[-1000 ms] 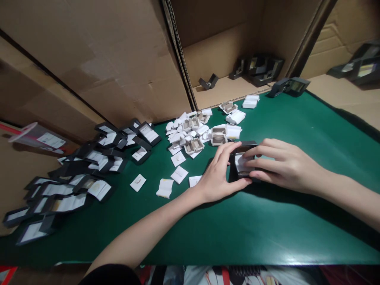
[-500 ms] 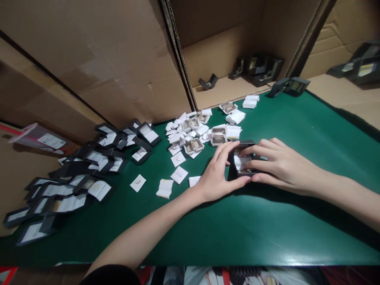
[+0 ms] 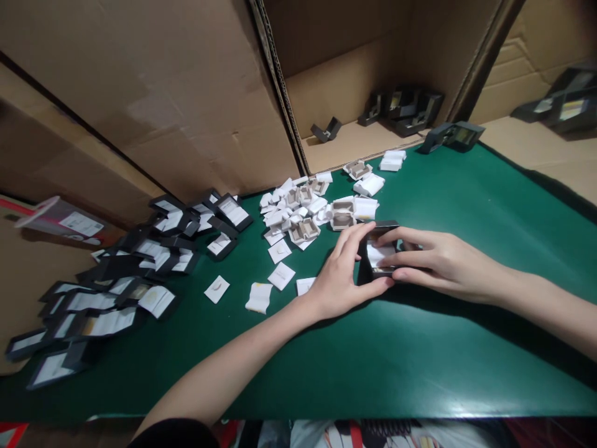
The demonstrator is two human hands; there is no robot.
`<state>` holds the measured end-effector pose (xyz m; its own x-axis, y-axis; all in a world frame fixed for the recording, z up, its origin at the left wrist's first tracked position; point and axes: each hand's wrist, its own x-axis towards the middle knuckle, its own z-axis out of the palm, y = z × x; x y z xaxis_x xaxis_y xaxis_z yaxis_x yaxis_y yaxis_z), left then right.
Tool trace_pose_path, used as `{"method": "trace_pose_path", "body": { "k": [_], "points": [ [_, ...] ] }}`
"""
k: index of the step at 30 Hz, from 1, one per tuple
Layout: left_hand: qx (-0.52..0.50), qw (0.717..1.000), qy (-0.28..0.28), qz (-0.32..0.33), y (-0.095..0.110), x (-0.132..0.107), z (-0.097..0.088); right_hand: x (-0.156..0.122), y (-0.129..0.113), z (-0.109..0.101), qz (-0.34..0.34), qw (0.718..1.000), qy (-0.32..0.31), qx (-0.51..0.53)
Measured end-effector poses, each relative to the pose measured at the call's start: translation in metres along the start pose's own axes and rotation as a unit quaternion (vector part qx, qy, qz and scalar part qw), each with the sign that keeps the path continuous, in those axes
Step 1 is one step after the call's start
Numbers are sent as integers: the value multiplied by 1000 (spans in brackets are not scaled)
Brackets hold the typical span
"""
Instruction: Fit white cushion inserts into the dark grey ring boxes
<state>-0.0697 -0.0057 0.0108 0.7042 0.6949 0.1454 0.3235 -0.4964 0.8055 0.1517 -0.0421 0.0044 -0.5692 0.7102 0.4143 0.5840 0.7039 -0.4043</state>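
A small black box with a white insert showing inside rests on the green table between both hands. My left hand grips its left side, thumb under the near edge and fingers curled over the far edge. My right hand holds the right side, with fingertips pressed on the white insert and thumb along the front. Just beyond the box lies a heap of white inserts and small beige trays.
A pile of flat black box blanks with white cards covers the table's left. Loose white cards lie near my left wrist. Cardboard walls stand behind. Finished black boxes sit in the open carton, others at the far right.
The right hand's fingers have drawn in tighter over the box and its insert. The box has shifted very slightly away from me. The left hand holds the same grip.
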Motion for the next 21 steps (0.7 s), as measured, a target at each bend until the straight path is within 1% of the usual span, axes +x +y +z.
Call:
{"method": "trace_pose_path", "body": {
  "k": [3,5,8,11,13,15,16,18,21],
  "points": [
    [18,1000,-3,11,-1,-1,1,1,-1,-1,-18,998,53,25],
    [22,1000,-3,12,-2,-1,1,1,-2,-1,-40,996,71,27],
    [23,1000,-12,10,-2,0,-1,2,-2,-2,-74,995,62,18],
    [53,998,-38,0,4,3,-10,1,0,-1,-85,995,41,17],
    [84,995,-59,-8,12,6,-22,0,2,1,-92,995,32,7],
    [129,987,-94,-15,22,8,-40,-1,3,2,-92,995,34,-10],
    [158,982,-100,-17,28,8,-50,-1,4,2,-87,995,35,-19],
    [215,968,-126,-26,37,7,-70,-2,6,3,-63,997,39,-32],
    [278,938,-188,-84,44,-1,-95,-2,8,3,-33,997,50,-47]
  ]
}}
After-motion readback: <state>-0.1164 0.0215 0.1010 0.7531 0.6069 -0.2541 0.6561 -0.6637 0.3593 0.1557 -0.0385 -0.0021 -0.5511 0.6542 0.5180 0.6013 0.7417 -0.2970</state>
